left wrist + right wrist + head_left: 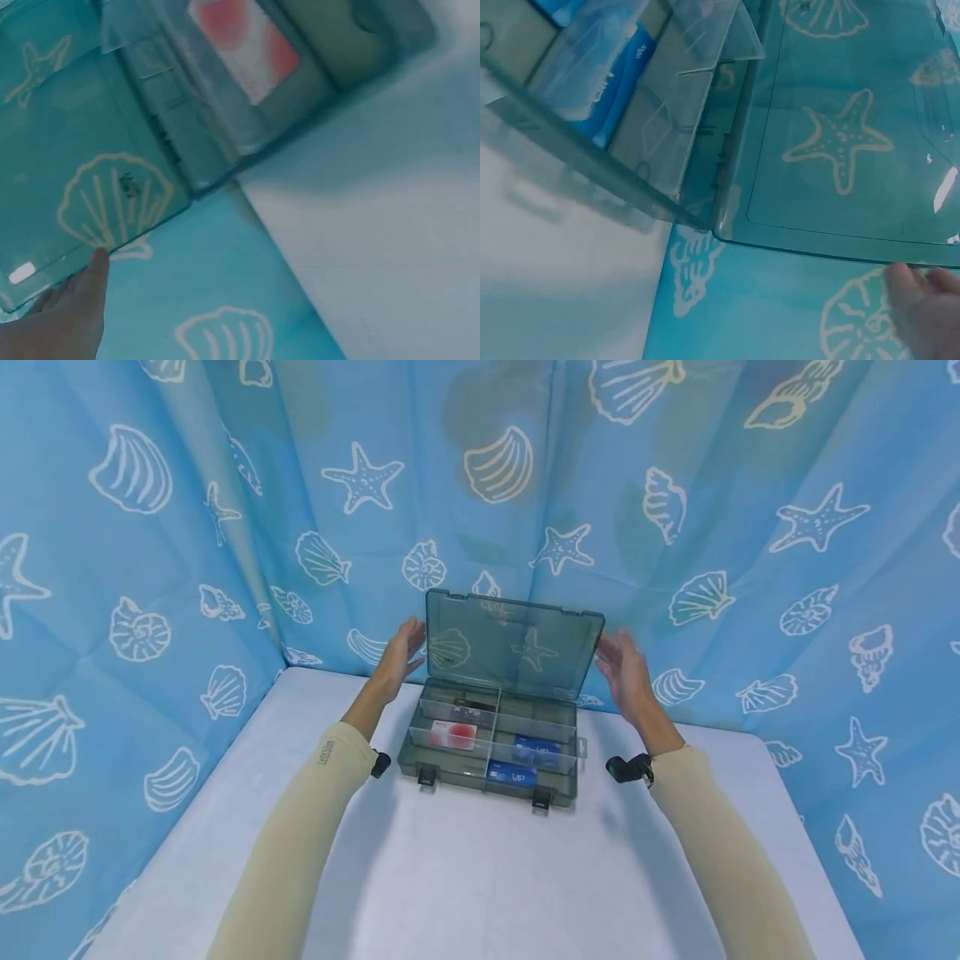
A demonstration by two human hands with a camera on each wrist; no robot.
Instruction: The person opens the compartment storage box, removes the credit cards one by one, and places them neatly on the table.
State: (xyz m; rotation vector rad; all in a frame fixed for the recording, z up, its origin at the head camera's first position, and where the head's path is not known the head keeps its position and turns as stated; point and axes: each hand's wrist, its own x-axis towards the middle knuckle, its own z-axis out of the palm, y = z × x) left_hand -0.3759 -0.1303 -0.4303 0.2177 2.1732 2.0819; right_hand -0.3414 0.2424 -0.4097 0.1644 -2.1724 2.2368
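Observation:
A smoky clear plastic organizer box [457,774] sits on the table with its lid [487,647] raised at the back. My left hand [400,656] is at the lid's left edge, its fingers extended along it. At the opposite edge is my right hand [624,670], slightly blurred, fingers loosely extended. In the left wrist view, fingertips overlap the lid's rim. Inside the box are a red-and-white packet [453,735], a blue packet [537,748] in a right compartment, another blue packet [512,774] at the front, and a dark packet [472,712] at the back left.
Two black latches [427,777] hang at the box's front edge. The white table [480,877] extends in front and to both sides. A blue curtain [435,460] with shell and starfish prints hangs close behind the lid and along the sides.

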